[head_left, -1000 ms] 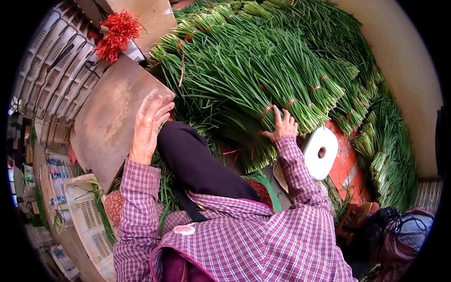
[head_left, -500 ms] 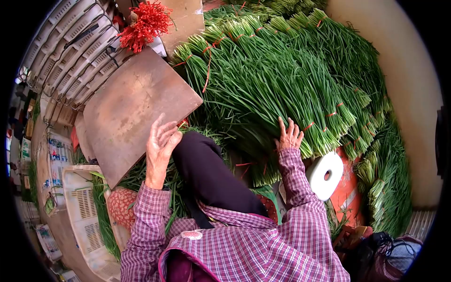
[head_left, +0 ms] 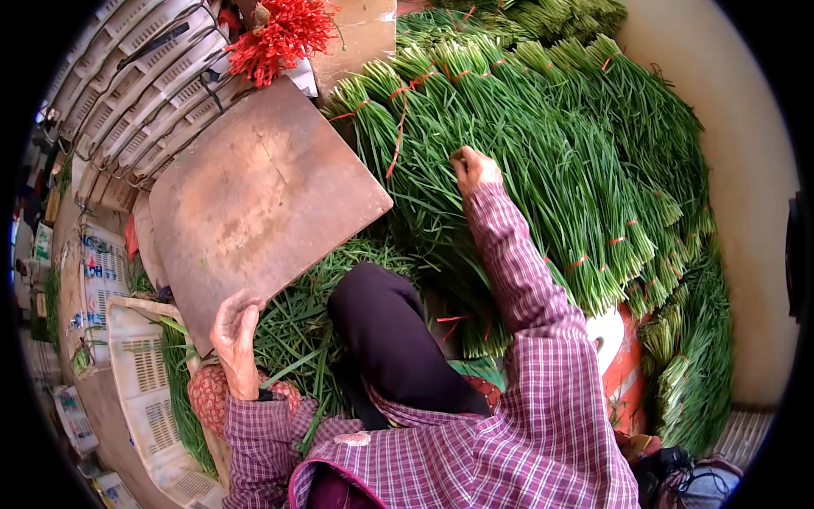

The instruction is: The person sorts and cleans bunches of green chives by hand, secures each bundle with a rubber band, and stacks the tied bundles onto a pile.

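Note:
A large pile of green chives (head_left: 551, 178), tied in bunches with red ties, lies in front of me. Over the leaves at its left part is my right hand (head_left: 476, 170), with fingers curled in; what they pinch, if anything, is hidden. My left hand (head_left: 236, 339) is held up near the lower edge of a brown board (head_left: 271, 182), fingers lightly bent and apart from the thumb, holding nothing. Loose green leaves (head_left: 318, 293) lie between the board and my knee (head_left: 377, 314).
A bundle of red ties (head_left: 284, 38) sits behind the board. White plastic crates (head_left: 140, 76) are stacked at upper left. Another crate (head_left: 146, 373) with leaves stands at lower left. At right are a white round object (head_left: 605, 335), more chive bunches (head_left: 699, 348) and a wall (head_left: 738, 195).
My right hand has moved up and left from the bunches' stem ends onto the leaves, its fingers curling in. My left hand has dropped down and left. The view has shifted slightly.

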A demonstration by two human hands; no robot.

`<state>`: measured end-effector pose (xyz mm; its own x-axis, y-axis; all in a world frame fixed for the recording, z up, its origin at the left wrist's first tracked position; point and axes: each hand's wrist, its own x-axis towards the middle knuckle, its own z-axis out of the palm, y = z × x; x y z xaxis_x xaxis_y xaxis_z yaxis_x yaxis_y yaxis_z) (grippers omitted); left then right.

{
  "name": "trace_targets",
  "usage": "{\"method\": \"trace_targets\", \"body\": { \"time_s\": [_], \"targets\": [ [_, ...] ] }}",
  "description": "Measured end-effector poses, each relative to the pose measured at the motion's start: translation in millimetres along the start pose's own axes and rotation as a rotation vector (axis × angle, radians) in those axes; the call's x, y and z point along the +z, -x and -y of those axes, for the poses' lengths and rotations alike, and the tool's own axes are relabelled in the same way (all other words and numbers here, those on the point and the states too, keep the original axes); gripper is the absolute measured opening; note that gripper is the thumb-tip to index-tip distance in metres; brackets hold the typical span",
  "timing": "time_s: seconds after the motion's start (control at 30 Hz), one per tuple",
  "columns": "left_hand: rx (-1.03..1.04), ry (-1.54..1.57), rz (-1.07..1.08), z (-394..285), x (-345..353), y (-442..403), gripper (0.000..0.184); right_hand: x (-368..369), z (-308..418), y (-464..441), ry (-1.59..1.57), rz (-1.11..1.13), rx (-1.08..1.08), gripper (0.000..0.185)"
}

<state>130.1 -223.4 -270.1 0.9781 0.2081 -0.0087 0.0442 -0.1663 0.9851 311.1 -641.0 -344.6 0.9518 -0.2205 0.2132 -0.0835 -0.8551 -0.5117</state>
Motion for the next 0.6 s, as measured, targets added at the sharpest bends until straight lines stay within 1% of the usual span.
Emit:
{"method": "trace_targets", "body": {
  "time_s": [0.03, 0.07, 0.1, 0.13, 0.2, 0.23, 0.27, 0.33, 0.37, 0.4, 0.43, 0.47, 0.5, 0.53, 0.6],
  "targets": [
    [0.030, -0.040, 0.026, 0.0, -1.6, 0.5, 0.021, 13.3, -4.7, -19.7, 0.052, 0.027, 0.034, 0.017],
    [0.025, -0.082, 0.071, -5.6, -0.8, 2.7, 0.016, 23.7, -6.7, -35.3, 0.104, 0.055, 0.067, 0.018],
    [-0.023, -0.104, 0.141, -2.8, -1.9, 6.2, 0.014, 28.0, -3.0, -45.2, 0.137, 0.100, 0.148, 0.021],
    [-0.073, -0.126, 0.209, -0.6, -2.6, 9.7, 0.012, 34.2, -4.2, -51.5, 0.177, 0.122, 0.161, 0.026],
    [0.027, -0.276, 0.342, 2.4, 10.6, 13.4, 0.012, 46.3, -8.0, -64.4, 0.261, 0.173, 0.206, 0.032],
    [0.070, -0.356, 0.364, -2.3, 21.2, 14.5, 0.015, 52.4, -12.2, -68.1, 0.262, 0.175, 0.235, 0.033],
    [0.112, -0.443, 0.383, 7.3, 23.9, 14.8, 0.022, 57.7, -17.9, -68.9, 0.272, 0.153, 0.213, 0.031],
    [0.125, -0.625, 0.362, 24.1, 31.7, 15.4, 0.035, 62.2, -24.9, -70.5, 0.269, 0.165, 0.196, 0.027],
    [0.133, -0.721, 0.422, 36.7, 31.9, 14.5, 0.050, 63.6, -28.8, -69.3, 0.266, 0.166, 0.198, 0.027],
    [0.099, -0.774, 0.460, 50.1, 34.4, 15.6, 0.065, 66.3, -33.9, -67.6, 0.168, 0.102, 0.163, 0.023],
    [0.114, -0.872, 0.478, 63.4, 38.0, 17.2, 0.072, 67.8, -35.9, -66.6, 0.070, 0.037, 0.129, 0.019],
    [0.129, -0.972, 0.496, 78.2, 41.1, 19.2, 0.079, 70.2, -36.8, -66.8, 0.065, 0.038, 0.130, 0.019],
    [0.105, -1.016, 0.545, 97.7, 41.9, 20.7, 0.090, 70.8, -35.8, -66.3, 0.000, 0.028, 0.177, 0.018],
    [0.105, -1.022, 0.545, 102.8, 47.5, 20.3, 0.090, 69.8, -33.8, -65.7, -0.065, 0.017, 0.223, 0.017],
    [-0.011, -1.242, 0.635, 110.7, 59.8, 20.6, 0.093, 68.0, -28.8, -61.8, -0.142, -0.015, 0.313, 0.017]
  ]
}}
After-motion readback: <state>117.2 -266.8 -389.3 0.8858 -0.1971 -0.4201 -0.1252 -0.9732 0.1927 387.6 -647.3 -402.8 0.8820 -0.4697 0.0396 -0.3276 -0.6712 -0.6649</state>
